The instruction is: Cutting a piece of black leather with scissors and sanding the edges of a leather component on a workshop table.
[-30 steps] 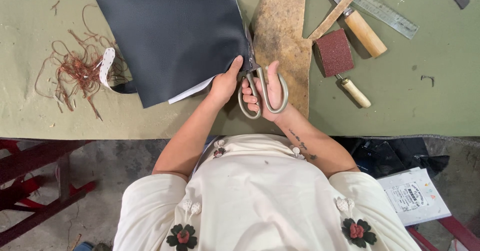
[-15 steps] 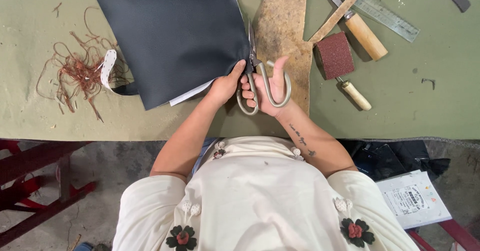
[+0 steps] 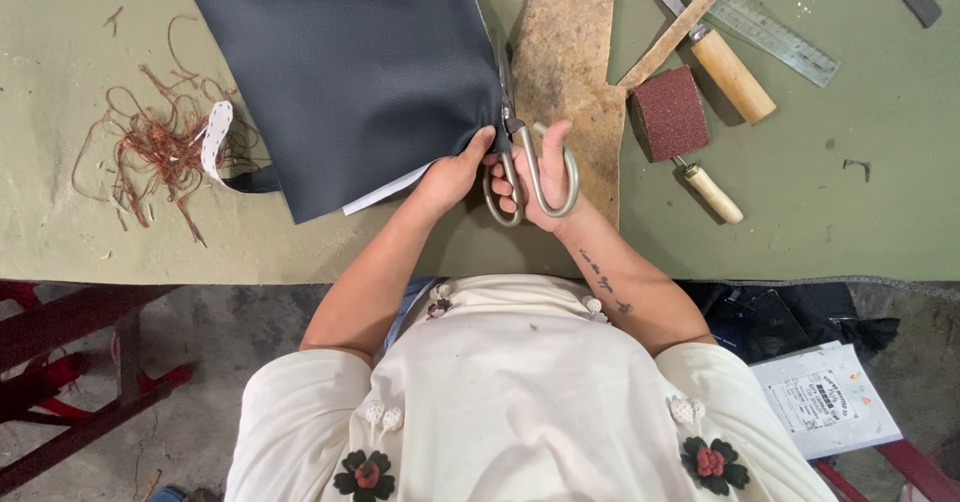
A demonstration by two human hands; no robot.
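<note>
A large dark sheet of leather-like material (image 3: 350, 72) lies on the green table (image 3: 880, 212). My left hand (image 3: 452, 174) pinches its near right corner, where a white paper layer peeks out underneath. My right hand (image 3: 535, 184) grips metal scissors (image 3: 520, 152) by the loop handles, fingers through them. The blades point away from me along the sheet's right edge.
A tan leather piece (image 3: 570, 52) lies right of the scissors. Farther right are a sanding block (image 3: 668, 112), a wooden-handled tool (image 3: 710, 190), another wooden handle (image 3: 732, 77) and a metal ruler (image 3: 760, 22). Brown thread scraps (image 3: 150, 147) sit at the left. A paper sheet (image 3: 825, 402) lies on the floor.
The scissors and my right hand have edged slightly forward along the sheet's right edge. My left hand keeps its hold on the corner.
</note>
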